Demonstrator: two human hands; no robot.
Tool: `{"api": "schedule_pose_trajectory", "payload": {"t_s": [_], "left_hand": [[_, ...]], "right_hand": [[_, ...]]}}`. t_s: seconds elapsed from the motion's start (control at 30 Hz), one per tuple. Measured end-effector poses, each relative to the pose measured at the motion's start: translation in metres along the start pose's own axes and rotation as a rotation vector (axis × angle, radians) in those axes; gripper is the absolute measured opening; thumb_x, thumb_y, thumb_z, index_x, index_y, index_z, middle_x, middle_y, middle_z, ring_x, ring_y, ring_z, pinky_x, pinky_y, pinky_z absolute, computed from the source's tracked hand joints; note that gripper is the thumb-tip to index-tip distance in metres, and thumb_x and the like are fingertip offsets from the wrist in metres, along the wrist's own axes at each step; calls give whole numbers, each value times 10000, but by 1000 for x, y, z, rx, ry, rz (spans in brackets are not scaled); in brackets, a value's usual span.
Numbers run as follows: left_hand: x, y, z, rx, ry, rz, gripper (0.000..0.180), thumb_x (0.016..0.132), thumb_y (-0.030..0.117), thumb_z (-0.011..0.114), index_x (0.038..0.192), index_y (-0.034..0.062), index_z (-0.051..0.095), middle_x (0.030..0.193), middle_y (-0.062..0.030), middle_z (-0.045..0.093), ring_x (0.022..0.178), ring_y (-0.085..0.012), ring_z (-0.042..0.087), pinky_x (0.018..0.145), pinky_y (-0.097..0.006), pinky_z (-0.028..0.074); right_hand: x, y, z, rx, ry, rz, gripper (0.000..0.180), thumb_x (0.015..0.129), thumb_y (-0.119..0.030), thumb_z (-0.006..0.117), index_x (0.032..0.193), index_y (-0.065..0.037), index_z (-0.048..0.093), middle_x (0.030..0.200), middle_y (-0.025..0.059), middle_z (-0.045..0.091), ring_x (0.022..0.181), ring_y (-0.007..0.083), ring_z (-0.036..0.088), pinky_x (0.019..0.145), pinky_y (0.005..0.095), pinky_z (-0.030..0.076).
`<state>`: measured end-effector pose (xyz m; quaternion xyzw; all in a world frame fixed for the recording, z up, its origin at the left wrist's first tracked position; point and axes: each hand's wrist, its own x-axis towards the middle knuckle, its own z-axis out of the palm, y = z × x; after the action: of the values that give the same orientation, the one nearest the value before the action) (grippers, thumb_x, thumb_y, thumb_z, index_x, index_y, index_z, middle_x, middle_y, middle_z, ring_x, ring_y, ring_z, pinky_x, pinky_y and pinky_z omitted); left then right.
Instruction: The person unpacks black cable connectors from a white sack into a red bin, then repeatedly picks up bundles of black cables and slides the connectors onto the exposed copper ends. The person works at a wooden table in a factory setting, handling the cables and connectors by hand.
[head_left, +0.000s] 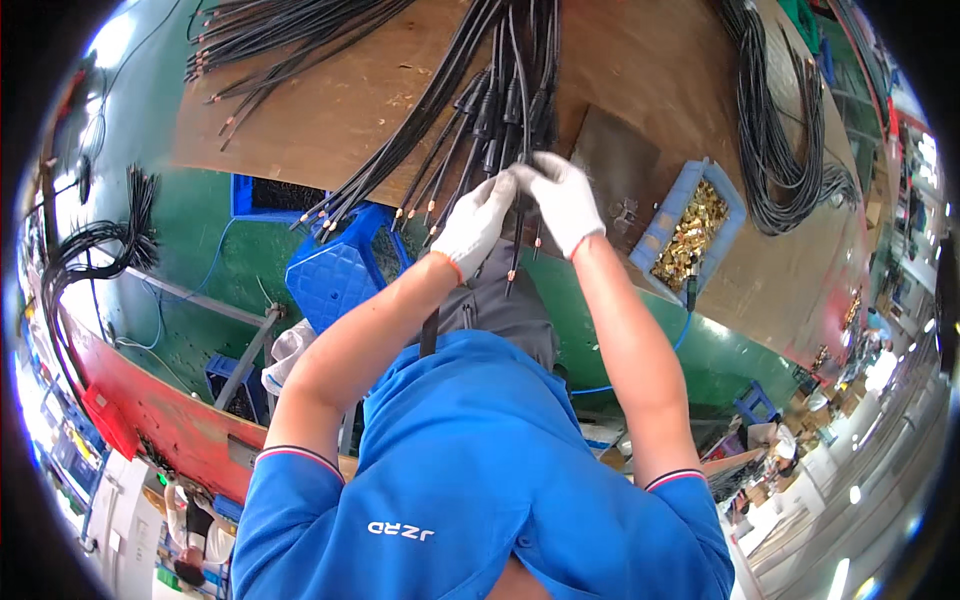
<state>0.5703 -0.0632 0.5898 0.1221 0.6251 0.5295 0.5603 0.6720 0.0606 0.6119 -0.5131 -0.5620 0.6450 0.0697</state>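
Both my hands wear white gloves and meet over the near edge of the table. My left hand is closed, its thumb and fingertips pinching a black cable from the bundle. Against it, my right hand is closed too, with bent fingers at the same cable; the exact grip is partly hidden. Around them hang several black cables with bare copper-coloured ends. Some carry thicker black sleeves just beyond my fingers.
A blue bin of small brass-coloured parts stands right of my hands, by a dark metal plate. Coiled black cables lie farther right; more cables spread at the far left. A blue plastic stool stands below the table edge.
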Motion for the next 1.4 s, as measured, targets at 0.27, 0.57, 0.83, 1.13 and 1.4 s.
{"api": "schedule_pose_trajectory", "payload": {"t_s": [0.27, 0.57, 0.83, 1.13, 1.4], "left_hand": [[-29, 2, -2, 314, -110, -35, 375, 1034, 404, 604, 1094, 44, 690, 848, -144, 721, 780, -295, 714, 740, -412, 545], [13, -8, -19, 713, 262, 54, 353, 974, 311, 605, 1181, 53, 731, 1089, -231, 750, 1062, -404, 713, 946, -465, 553], [42, -31, -36, 349, 163, -136, 353, 966, 205, 604, 1233, 27, 750, 1024, -147, 762, 892, -237, 708, 773, -352, 536], [42, -10, -28, 193, 208, -172, 364, 937, 162, 662, 1246, -12, 744, 913, -64, 750, 716, -121, 646, 623, -283, 502], [33, 6, -8, 297, 193, -107, 469, 930, 202, 646, 1332, -34, 694, 1166, -159, 779, 1070, -217, 723, 965, -317, 531]], "right_hand": [[90, -27, 4, -123, 291, -226, 387, 961, -243, 784, 1244, 13, 713, 1161, 86, 761, 1039, 154, 679, 988, 293, 506], [-12, 52, 25, -461, 81, 55, 473, 926, -432, 727, 1160, -21, 721, 955, 169, 771, 901, 298, 752, 841, 392, 573], [-4, 32, 51, -718, 145, 169, 426, 853, -485, 750, 1035, -101, 783, 980, 220, 761, 951, 390, 740, 817, 458, 572], [7, 29, 47, -775, 34, 192, 398, 869, -504, 688, 934, -131, 813, 921, 229, 747, 923, 412, 735, 798, 497, 578], [9, 66, 44, -555, 11, -22, 360, 901, -388, 625, 947, -65, 778, 914, 266, 727, 928, 453, 717, 780, 533, 561]]}}
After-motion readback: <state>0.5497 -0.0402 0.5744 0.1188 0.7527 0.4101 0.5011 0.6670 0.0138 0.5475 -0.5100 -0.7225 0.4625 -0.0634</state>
